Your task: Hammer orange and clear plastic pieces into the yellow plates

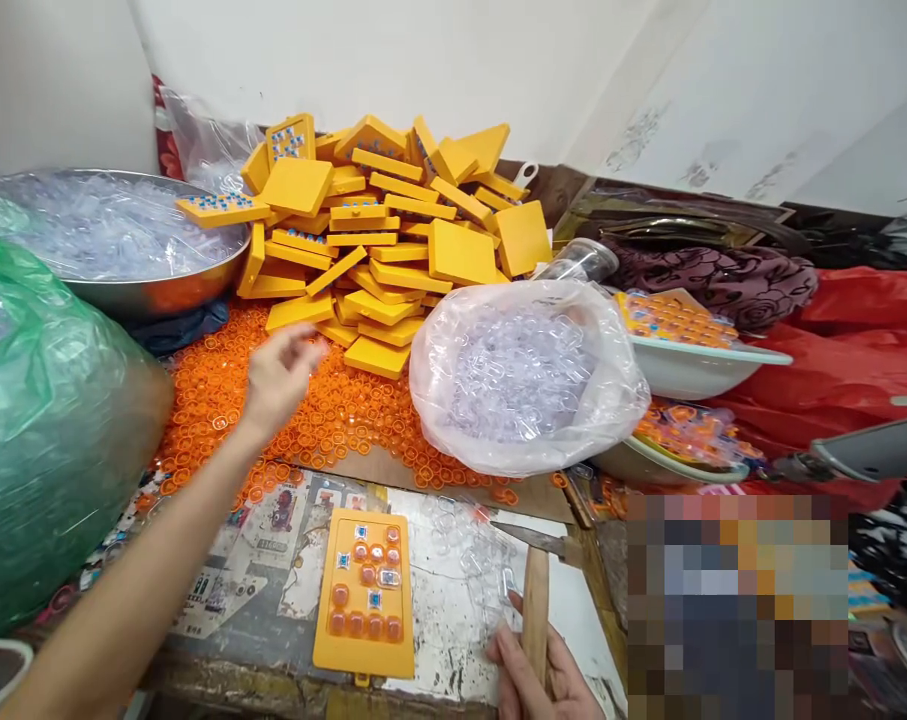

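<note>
Wooden handle (536,598), long axis pointing away, in closed grip of right hand (526,684), left hand (282,378) blurred, grip unclear

The tray (363,655) was yellow, its domed pieces (367,574) orange, the stacked trays (462,252) yellow, the loose pieces (348,408) orange, the knife handle (535,605) light brown, the bulging bag (70,450) green, and the bundled cloth (723,282) mauve with dark swirls.
</note>
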`<state>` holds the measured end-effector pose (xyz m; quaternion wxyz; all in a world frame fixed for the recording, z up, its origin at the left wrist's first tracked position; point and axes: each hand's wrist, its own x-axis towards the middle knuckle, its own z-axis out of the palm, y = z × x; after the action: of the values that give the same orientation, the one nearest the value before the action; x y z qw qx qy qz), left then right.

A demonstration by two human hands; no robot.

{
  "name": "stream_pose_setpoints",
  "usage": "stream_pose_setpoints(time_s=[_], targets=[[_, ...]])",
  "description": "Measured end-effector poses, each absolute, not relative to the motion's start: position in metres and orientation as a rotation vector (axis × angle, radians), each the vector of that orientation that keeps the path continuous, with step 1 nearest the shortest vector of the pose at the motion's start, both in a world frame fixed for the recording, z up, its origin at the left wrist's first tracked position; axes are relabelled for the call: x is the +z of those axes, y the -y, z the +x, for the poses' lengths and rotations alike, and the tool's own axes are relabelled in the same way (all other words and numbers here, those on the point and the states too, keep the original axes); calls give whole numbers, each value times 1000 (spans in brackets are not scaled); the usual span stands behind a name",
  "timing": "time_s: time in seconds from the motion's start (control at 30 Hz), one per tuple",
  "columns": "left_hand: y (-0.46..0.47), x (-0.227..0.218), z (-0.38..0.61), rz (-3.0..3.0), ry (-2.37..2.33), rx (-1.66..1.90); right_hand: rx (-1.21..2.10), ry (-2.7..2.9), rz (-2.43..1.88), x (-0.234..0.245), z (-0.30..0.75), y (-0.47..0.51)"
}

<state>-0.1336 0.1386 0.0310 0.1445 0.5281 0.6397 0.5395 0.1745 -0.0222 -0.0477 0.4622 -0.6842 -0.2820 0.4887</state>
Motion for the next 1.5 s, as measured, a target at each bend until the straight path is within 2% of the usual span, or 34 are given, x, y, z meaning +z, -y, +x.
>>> stream_pose_setpoints(time_s=[0.13, 0.3, 0.7, 0.87, 0.97, 1.1, 1.33, 1.5], targets=[[-78, -23, -79, 1637, -1480, 1189, 1160, 770, -1769, -50, 171, 29], [-49, -48, -82, 1720, -1417, 1044, 1066, 1029, -1823, -55, 170, 30], [-29, -65, -85, 2004, -1373, 955, 905, 1574, -1698, -51, 155, 31], [-26, -73, -84, 2052, -1308, 984, 685, 2081, -1422, -43, 144, 28], [-25, -74, -85, 2009, -1244, 989, 516, 2266, -1404, -38, 140, 26], [-21, -73, -86, 1854, -1227, 996, 411, 2336, -1402, -36, 139, 26], [-20, -76, -85, 1567, -1308, 1090, 524, 2231, -1411, -33, 140, 27], [-19, -72, -87, 1591, -1296, 1011, 505, 2290, -1409, -32, 140, 24]])
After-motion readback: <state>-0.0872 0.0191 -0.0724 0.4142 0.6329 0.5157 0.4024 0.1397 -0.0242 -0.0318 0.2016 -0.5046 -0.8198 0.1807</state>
